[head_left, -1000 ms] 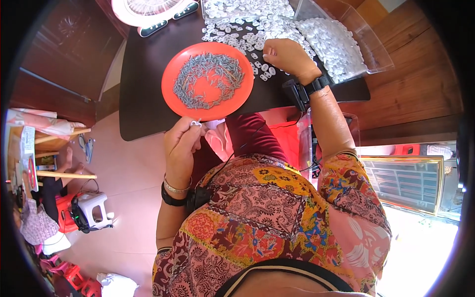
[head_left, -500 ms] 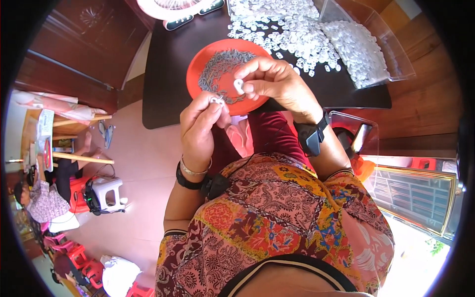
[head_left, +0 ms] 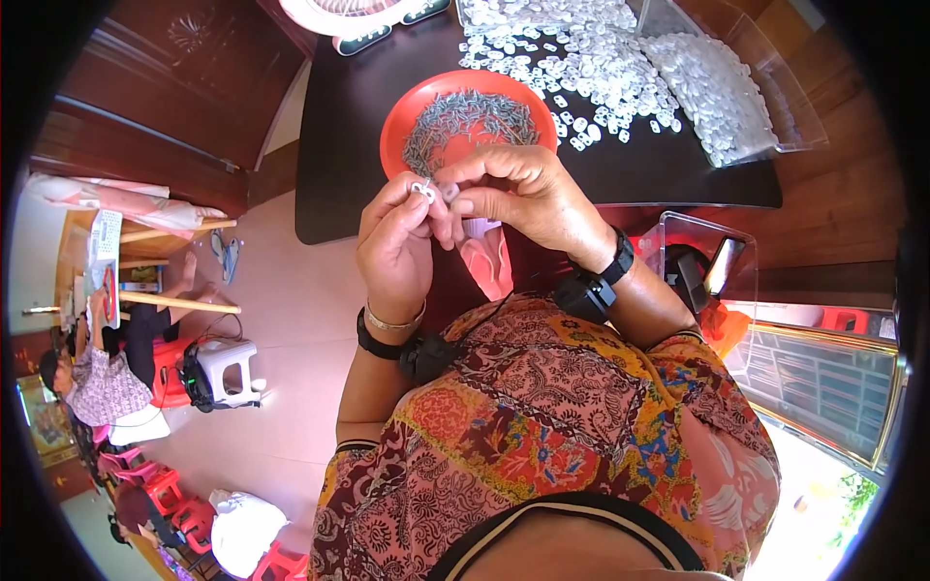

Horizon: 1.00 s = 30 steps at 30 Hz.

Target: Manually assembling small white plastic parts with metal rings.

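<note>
My left hand (head_left: 395, 247) pinches a small white plastic piece with two holes (head_left: 422, 192) between thumb and fingers. A thin grey bit seems to stick out at its top. Close beside it, my right hand (head_left: 538, 198) has thumb and index finger closed on another small pale piece (head_left: 449, 193), partly hidden by the fingertips. Both hands meet over the near edge of a round red plate (head_left: 393, 131). Small grey screw-like pieces (head_left: 470, 108) are spread in a ring on that plate.
On the dark table (head_left: 334, 145), many loose white plastic pieces (head_left: 610, 73) lie around a clear bin (head_left: 790, 111) holding more. A pink fan base (head_left: 363, 37) stands at the far left. Another person (head_left: 102, 387) sits at left near a grey-white stool (head_left: 228, 368).
My right hand has moved left and down, bringing its piece up against the one in my left hand. The whole view has shifted slightly.
</note>
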{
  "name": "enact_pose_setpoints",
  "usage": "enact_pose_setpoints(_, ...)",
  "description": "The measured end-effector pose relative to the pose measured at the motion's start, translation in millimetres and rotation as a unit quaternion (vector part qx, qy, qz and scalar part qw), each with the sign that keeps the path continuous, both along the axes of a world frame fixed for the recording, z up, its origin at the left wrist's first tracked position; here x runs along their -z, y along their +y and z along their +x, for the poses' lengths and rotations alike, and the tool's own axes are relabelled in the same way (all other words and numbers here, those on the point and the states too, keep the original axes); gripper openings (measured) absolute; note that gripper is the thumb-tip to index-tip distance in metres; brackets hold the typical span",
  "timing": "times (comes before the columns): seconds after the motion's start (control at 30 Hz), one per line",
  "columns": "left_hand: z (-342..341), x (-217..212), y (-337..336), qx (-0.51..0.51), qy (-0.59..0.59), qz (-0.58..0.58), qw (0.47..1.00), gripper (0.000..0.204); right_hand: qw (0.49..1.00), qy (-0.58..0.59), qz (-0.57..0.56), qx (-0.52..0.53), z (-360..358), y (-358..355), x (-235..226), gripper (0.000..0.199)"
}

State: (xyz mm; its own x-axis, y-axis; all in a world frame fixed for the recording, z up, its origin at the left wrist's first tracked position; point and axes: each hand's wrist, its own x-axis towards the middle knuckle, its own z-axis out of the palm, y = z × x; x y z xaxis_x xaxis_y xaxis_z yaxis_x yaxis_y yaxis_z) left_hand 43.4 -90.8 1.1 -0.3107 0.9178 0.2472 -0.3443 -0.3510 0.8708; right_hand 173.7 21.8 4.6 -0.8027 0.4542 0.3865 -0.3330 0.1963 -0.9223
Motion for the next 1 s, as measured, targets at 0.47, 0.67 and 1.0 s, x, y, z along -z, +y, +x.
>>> enact_pose_setpoints(0.47, 9.0, -0.3, 10.0, -0.036, -0.01, -0.057, 0.998, 0.022, 0.96, -0.055, -0.273, 0.006, -2.5, 12.9, -3.2, 0.018)
enact_pose_setpoints(0.67, 12.2, 0.6, 7.2, -0.097, 0.109, -0.11, 0.983, 0.021, 0.965, -0.063, -0.252, 0.034, 2.6, 15.0, -8.4, 0.016)
enact_pose_setpoints(1.0, 11.4, 4.7, 3.0, -0.102, 0.096, -0.129, 0.982, 0.021, 0.979, -0.047, -0.197, 0.026, 2.4, 9.5, -7.3, 0.014)
